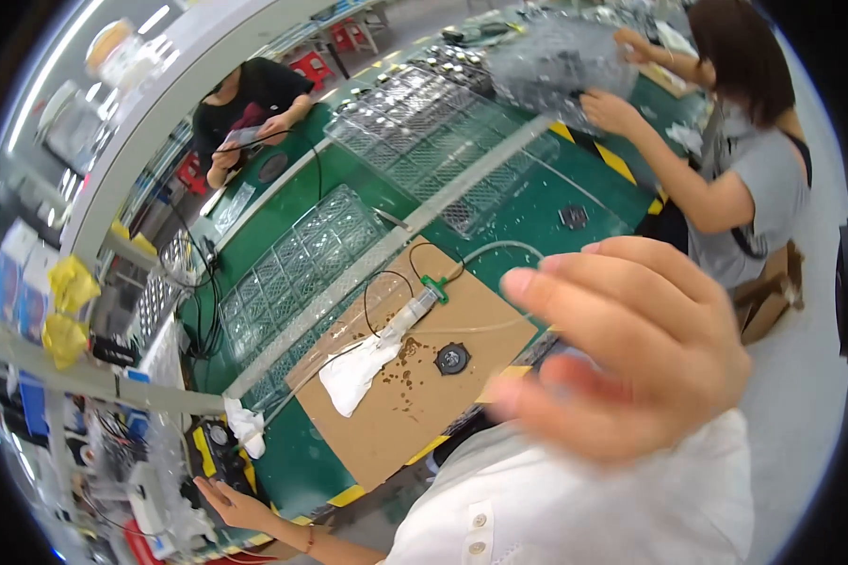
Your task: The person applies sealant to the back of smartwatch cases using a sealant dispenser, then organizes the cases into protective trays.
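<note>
My right hand point(627, 348) is raised close to the camera, slightly blurred. Its fingers curve and the thumb stands apart; I see nothing held in it. My left hand point(236, 508) reaches in at the lower left with fingers stretched out, beside a black and yellow device point(219, 447) at the bench edge. Between the hands, a cardboard sheet point(481, 311) lies on the green bench. On it rests a clear syringe barrel point(422, 303) with a green fitting and a hose, its lower end touching a crumpled white tissue point(353, 377). A black round part point(452, 358) lies near brown droplets.
Clear plastic trays point(287, 259) lie beyond a metal rail point(443, 198). Another black part point(573, 217) sits at the right. One person point(254, 104) works across the bench; another person point(763, 179) at the right handles a large clear bag point(556, 66). Cables hang at the left.
</note>
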A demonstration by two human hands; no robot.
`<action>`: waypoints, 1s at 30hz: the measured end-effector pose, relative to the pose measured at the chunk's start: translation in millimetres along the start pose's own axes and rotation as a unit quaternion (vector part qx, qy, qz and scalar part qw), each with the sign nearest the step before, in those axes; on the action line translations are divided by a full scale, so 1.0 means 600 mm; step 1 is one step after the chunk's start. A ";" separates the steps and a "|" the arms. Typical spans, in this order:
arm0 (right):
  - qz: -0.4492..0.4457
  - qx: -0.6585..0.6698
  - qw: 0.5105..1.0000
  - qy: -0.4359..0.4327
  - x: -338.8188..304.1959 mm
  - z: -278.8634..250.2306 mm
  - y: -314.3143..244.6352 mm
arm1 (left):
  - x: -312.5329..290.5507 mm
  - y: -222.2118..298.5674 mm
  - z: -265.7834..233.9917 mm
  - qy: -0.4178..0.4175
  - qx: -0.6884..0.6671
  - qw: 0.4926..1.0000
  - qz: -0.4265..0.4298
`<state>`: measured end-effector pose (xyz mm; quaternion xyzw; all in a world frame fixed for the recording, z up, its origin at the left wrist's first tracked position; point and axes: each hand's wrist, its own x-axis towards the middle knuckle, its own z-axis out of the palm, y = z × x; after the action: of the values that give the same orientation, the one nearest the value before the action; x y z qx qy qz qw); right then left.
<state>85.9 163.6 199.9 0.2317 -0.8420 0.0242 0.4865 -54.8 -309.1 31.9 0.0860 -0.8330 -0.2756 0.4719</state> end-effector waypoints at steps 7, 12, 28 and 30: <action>0.072 -0.016 0.997 -0.008 -0.306 -0.201 0.040 | 0.013 0.303 0.002 -0.228 -0.116 0.943 0.213; 0.092 -0.003 0.995 -0.026 -0.200 -0.132 0.018 | 0.006 0.435 0.001 -0.408 -0.122 0.769 0.476; 0.148 0.038 0.984 -0.091 -0.145 -0.053 0.024 | -0.023 0.477 0.018 -0.434 -0.398 0.556 0.586; 0.143 0.037 0.984 -0.102 -0.139 -0.058 0.021 | -0.016 0.482 0.022 -0.459 -0.359 0.563 0.585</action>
<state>144.1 214.6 151.3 0.1285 -0.9103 0.1010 0.3804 -27.3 -59.3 175.8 -0.7352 -0.6376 -0.2174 0.0755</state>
